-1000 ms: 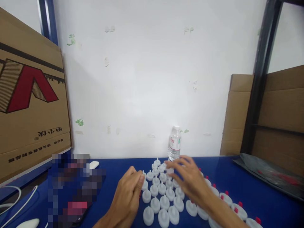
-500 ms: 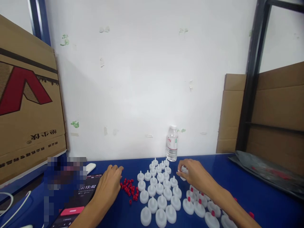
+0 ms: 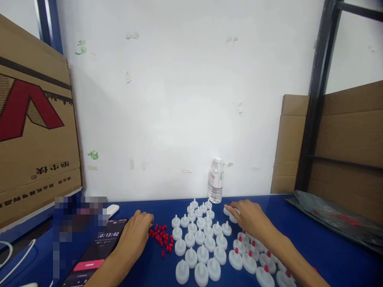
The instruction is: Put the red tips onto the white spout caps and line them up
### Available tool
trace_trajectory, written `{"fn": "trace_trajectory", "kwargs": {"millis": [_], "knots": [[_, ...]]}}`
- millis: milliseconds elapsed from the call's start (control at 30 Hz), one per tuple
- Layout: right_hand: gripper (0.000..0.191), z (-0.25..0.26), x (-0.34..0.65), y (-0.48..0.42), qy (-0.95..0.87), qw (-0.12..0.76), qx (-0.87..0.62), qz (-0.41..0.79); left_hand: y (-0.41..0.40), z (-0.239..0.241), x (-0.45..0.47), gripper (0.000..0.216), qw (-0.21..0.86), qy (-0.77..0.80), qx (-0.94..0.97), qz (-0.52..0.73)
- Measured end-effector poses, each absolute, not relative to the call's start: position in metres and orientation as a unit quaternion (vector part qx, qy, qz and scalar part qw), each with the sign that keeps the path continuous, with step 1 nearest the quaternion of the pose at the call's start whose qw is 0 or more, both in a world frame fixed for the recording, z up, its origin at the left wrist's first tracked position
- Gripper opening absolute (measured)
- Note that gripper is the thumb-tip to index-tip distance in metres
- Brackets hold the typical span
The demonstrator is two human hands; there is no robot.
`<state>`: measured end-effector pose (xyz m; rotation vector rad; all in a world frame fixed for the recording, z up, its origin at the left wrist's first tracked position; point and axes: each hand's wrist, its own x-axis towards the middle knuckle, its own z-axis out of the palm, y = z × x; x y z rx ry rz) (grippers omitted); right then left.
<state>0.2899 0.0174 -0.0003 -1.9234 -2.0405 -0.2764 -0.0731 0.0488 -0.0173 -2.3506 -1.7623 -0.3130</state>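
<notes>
Several white nozzle caps (image 3: 200,244) stand in rows on the blue table (image 3: 302,239). To their right stand more white caps with red tips (image 3: 250,260). A small heap of loose red tips (image 3: 162,236) lies left of the rows. My left hand (image 3: 133,237) rests at the heap's left edge with its fingers curled down; what they pinch is hidden. My right hand (image 3: 249,219) is closed around a white cap (image 3: 231,213) at the far right of the rows, and a speck of red shows at its top.
A water bottle (image 3: 216,181) stands against the white wall behind the caps. A phone (image 3: 95,252) showing a timer lies at the left, beside a white mouse (image 3: 112,208) and cables. Cardboard boxes (image 3: 32,131) flank both sides; a dark bag (image 3: 338,219) lies at the right.
My left hand has gone from the white rows to the red heap and now rests there. My right hand has drawn back to the right with a white cap in it.
</notes>
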Motion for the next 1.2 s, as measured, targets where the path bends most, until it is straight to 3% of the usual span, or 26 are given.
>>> {"fn": "trace_trajectory", "kwargs": {"millis": [233,500,667,767,867,1033,1067,1133,1200], "knots": [[0.042,-0.008,0.286,0.018,-0.741,0.154,-0.647,-0.094,0.047,-0.016,-0.071,0.033,0.072,-0.605,-0.786,-0.103],[0.025,0.014,0.257,0.000,-0.835,0.269,-0.475,-0.070,0.036,-0.001,-0.054,0.038,0.090,-0.573,-0.800,-0.151],[0.020,-0.002,0.221,-0.017,-0.870,0.294,-0.389,-0.072,0.004,0.001,-0.032,0.023,0.034,-0.391,-0.879,-0.271],[0.015,-0.007,0.201,-0.028,-0.891,0.309,-0.329,-0.058,-0.009,-0.006,-0.024,0.010,0.023,-0.290,-0.919,-0.267],[0.014,-0.007,0.190,-0.034,-0.898,0.330,-0.283,-0.067,-0.012,-0.009,-0.019,0.017,0.048,-0.242,-0.936,-0.251],[0.006,-0.003,0.198,-0.025,-0.899,0.323,-0.260,-0.139,-0.008,-0.006,-0.018,0.026,0.056,-0.263,-0.922,-0.278],[0.012,-0.001,0.205,-0.020,-0.895,0.320,-0.262,-0.165,-0.006,-0.005,-0.020,0.028,0.049,-0.280,-0.912,-0.297],[0.020,0.003,0.222,-0.011,-0.872,0.326,-0.302,-0.206,-0.002,-0.004,-0.027,0.030,0.044,-0.318,-0.886,-0.335],[0.016,0.007,0.241,-0.002,-0.834,0.328,-0.395,-0.204,0.005,-0.002,-0.035,0.031,0.056,-0.368,-0.857,-0.356]]}}
